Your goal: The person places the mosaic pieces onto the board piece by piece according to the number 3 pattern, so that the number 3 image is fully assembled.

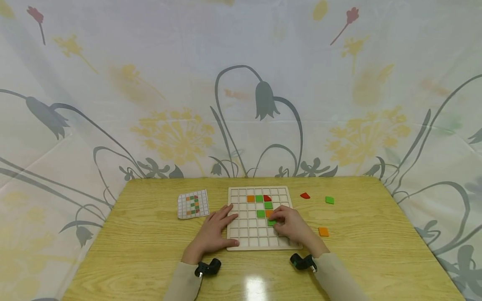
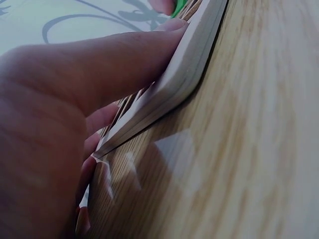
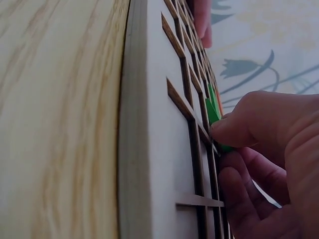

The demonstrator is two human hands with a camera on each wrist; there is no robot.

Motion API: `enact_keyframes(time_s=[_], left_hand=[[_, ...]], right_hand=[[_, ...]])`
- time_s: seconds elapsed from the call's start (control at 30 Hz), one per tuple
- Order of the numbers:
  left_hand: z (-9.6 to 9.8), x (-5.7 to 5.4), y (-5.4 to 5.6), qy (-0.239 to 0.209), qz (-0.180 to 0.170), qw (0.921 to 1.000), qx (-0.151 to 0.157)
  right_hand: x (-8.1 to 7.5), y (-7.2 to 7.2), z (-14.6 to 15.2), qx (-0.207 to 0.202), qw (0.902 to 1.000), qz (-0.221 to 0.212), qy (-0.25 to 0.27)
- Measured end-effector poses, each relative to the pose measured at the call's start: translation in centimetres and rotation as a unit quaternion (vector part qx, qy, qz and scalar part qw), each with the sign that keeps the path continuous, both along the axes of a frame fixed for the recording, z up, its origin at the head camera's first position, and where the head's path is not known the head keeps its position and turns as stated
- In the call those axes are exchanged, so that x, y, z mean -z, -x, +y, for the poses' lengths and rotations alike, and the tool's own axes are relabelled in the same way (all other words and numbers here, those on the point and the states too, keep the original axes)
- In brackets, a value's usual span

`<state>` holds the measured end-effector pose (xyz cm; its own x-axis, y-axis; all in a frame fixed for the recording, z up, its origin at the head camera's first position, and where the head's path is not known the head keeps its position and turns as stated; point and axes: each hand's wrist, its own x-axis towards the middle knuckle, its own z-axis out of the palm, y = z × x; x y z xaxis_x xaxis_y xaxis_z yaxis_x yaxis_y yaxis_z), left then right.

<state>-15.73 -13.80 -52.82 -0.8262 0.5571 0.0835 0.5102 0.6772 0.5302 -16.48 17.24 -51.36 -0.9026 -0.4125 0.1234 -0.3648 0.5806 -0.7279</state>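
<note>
A pale wooden grid board (image 1: 242, 241) lies on the table. My left hand (image 1: 212, 231) rests on its left side, fingers spread and thumb at the near left corner. With thumb and fingers, my right hand (image 1: 291, 225) pinches a green square tile (image 1: 271, 223) over a cell right of the board's middle. That tile looks tilted in the right wrist view, partly hidden by the thumb. Farther up the board sit an orange tile (image 1: 250, 198), a green tile (image 1: 259, 198) and a red quarter-round tile (image 1: 267, 198). More green and orange tiles lie below them, beside the right fingers.
A paper card (image 1: 182, 211) printed with a coloured grid pattern lies left of the board. To the right are a loose red rounded piece (image 1: 305, 195), a green tile (image 1: 329, 200) and an orange tile (image 1: 323, 231). A flowered cloth (image 1: 244, 138) hangs behind the table.
</note>
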Motion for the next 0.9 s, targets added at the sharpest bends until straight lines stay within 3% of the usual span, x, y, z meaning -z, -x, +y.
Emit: enact_keyframes(time_s=[0.43, 0.9], left_hand=[[-0.15, -0.01, 0.14, -0.003, 0.002, 1.0, 0.004], [-0.03, -0.07, -0.02, -0.002, -0.003, 1.0, 0.002]], right_hand=[[0.22, 0.33, 0.38, -0.008, 0.9994, -0.031, 0.014], [0.31, 0.39, 0.67, -0.043, 0.9987, -0.019, 0.021]])
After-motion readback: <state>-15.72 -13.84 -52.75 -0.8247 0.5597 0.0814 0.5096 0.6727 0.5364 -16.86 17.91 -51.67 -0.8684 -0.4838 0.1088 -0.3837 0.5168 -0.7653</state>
